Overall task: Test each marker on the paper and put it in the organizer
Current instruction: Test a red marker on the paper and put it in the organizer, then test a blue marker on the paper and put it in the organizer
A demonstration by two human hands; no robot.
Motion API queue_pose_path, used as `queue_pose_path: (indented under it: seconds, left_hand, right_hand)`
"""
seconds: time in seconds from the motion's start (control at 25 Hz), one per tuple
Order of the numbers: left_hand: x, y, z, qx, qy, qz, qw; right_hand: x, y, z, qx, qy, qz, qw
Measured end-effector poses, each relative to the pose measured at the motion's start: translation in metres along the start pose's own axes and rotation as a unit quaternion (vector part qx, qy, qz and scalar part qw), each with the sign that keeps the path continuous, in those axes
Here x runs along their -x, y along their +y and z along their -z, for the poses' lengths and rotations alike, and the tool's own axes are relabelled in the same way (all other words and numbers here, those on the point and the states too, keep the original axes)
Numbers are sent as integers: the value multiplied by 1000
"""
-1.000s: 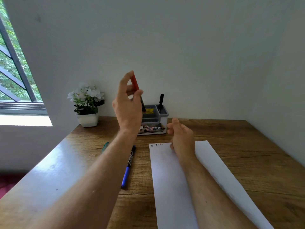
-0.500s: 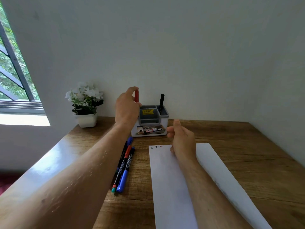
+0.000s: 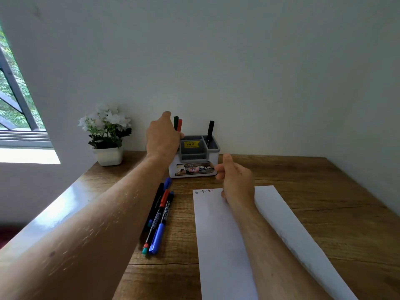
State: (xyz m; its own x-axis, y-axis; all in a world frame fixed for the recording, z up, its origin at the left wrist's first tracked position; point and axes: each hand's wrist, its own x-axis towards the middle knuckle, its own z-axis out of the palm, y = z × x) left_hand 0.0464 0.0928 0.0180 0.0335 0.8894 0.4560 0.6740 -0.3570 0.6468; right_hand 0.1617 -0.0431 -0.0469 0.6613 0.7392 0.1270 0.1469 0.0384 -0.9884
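The white and grey organizer stands at the back of the desk by the wall. My left hand is at its left compartment, fingers closed on a red marker that stands upright beside a green marker. A black marker stands in the right compartment. My right hand rests loosely curled on the top of the white paper, holding nothing. Small test scribbles mark the paper's top left corner. Several loose markers lie on the desk left of the paper.
A white pot of white flowers sits at the back left of the wooden desk. A window is on the far left. The wall runs right behind the organizer.
My left hand came down from mid-air to the organizer, lowering the red marker into the left compartment. The right hand stayed on the paper.
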Motion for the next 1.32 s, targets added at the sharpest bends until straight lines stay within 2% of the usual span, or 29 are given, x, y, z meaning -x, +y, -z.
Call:
queue_pose_path:
  seconds: [0.36, 0.48, 0.56, 0.64, 0.72, 0.8, 1.08, 1.32]
  left_hand:
    - [35, 13, 28, 93, 50, 26, 994]
    - [60, 18, 32, 94, 12, 27, 995]
    - [73, 22, 37, 41, -70, 49, 996]
    - [81, 22, 43, -88, -133, 64, 985]
    - [92, 18, 48, -203, -155, 49, 965]
    - [101, 12, 47, -260, -175, 42, 949]
    - [109, 10, 43, -330, -241, 48, 911]
    - [105, 7, 38, -318, -284, 69, 902]
  right_hand:
    - [7, -9, 7, -19, 5, -1, 1000]
    - [11, -12, 8, -20, -3, 5, 1000]
    - [12, -13, 7, -9, 0, 16, 1000]
    - [13, -14, 7, 17, -2, 33, 999]
    - [16, -15, 7, 52, -19, 48, 997]
    - [18, -17, 7, 78, -28, 53, 995]
    - [19, -18, 5, 112, -49, 61, 991]
    - [18, -14, 4, 118, -51, 58, 990]
